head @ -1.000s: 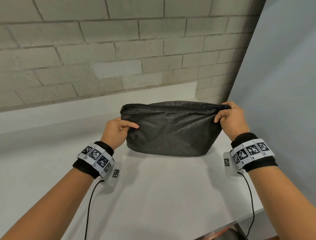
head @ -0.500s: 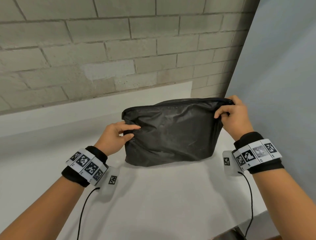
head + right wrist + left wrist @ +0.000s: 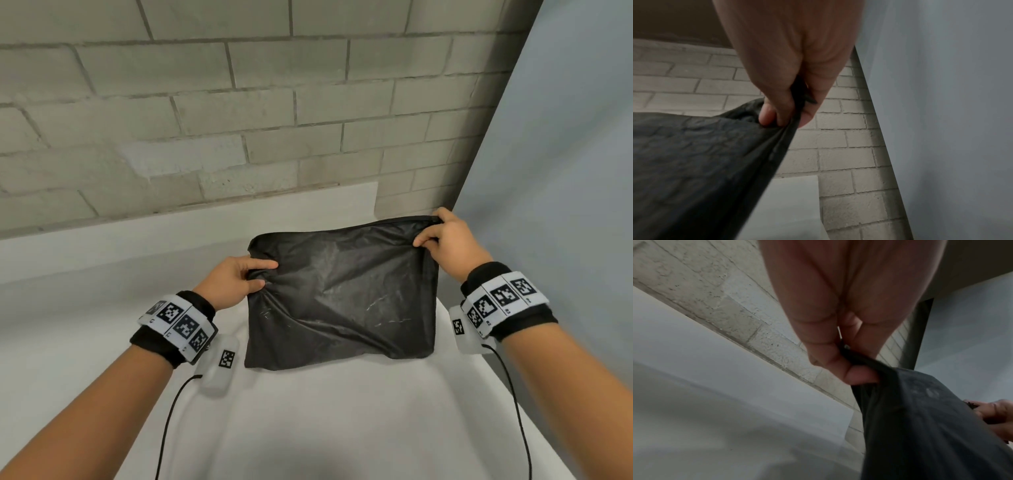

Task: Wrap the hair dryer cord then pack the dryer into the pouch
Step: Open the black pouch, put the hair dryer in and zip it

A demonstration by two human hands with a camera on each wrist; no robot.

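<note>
Pouch (image 3: 342, 298) held at both upper corners over the tabletop (image 3: 308, 421).

The black pouch was pinched by the left hand (image 3: 236, 281) at its upper left edge, fabric bunched between thumb and fingers (image 3: 857, 376). Its upper right corner was pinched by the right hand (image 3: 448, 243), fingers (image 3: 768, 115) curled into the cloth. The bottom edge of the pouch was seen resting on the white tabletop, close to the brick wall (image 3: 239, 102); the top was tilted away toward the wall. The dryer could not be seen. A grey panel (image 3: 565, 171) was noted on the right.
</note>
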